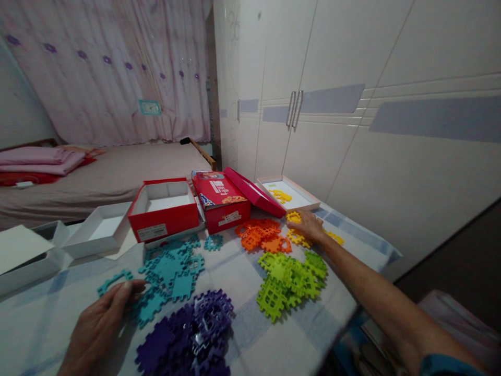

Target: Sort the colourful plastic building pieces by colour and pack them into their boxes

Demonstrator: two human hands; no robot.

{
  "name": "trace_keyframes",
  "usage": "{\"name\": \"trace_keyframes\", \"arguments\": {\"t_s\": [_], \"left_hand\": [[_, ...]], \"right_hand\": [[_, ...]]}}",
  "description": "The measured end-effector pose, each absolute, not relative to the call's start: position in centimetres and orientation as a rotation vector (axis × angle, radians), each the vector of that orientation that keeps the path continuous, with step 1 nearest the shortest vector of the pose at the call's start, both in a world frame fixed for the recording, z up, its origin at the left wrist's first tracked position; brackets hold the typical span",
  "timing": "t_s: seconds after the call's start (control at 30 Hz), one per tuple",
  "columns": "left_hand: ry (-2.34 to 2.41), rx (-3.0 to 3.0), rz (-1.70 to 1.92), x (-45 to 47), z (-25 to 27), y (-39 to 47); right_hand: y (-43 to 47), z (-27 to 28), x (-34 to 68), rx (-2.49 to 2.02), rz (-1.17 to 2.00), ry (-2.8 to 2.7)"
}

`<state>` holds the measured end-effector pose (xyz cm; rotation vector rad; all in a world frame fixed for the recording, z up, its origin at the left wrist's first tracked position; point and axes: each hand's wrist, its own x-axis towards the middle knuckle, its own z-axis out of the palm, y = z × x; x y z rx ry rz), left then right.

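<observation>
My left hand [104, 318] is at the left, thumb and fingers closed on a teal open-frame interlocking tile [113, 279], beside a heap of teal tiles [170, 274]. On the far right side, my right hand [308, 226] reaches over the yellow tiles [299, 238], with a yellow tile [293, 217] at its pinched fingertips. Its fingertips are partly hidden. Orange tiles [260, 233] lie just left of that hand, and lime green tiles [289, 279] are heaped nearer to me. At the front is a pile of dark purple tiles [191, 334].
Along the table's back stand white box trays [97, 230], an open red box [172, 219], a closed red printed box [227, 216] and a leaning red lid [258, 196]. A shallow white tray [305, 201] holds yellow tiles. A wardrobe [332, 68] rises behind.
</observation>
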<state>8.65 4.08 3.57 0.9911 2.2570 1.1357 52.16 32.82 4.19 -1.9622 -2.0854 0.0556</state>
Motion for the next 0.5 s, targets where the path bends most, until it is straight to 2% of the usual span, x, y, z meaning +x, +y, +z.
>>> {"name": "trace_keyframes", "arguments": {"t_s": [0.5], "left_hand": [[2.302, 0.956, 1.135, 8.6, 3.5, 4.2]], "right_hand": [[32.8, 3.7, 53.2, -1.566, 0.067, -1.572]]}}
